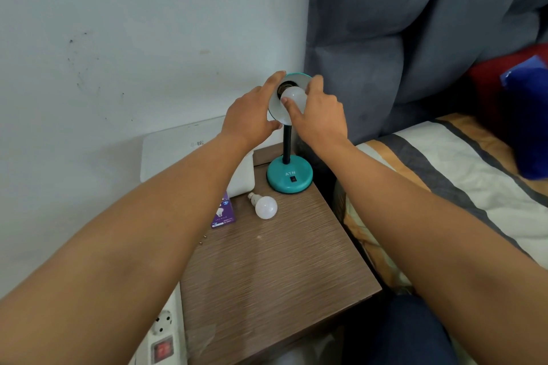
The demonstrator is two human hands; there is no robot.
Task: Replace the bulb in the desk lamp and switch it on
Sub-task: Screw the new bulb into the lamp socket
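Note:
A teal desk lamp stands at the back of a brown bedside table (267,270), with a round teal base (289,176) and a black switch on it. Its shade (277,111) is tilted toward me. My left hand (249,115) grips the shade's left rim. My right hand (317,114) holds a white bulb (293,95) sitting at the socket inside the shade, fingers wrapped around it. A second white bulb (265,206) lies on its side on the table, in front of the base.
A purple bulb box (224,213) lies left of the loose bulb, next to a white box (243,175). A power strip with a red switch (161,335) lies on the floor at lower left. A bed (444,175) is on the right, a wall behind.

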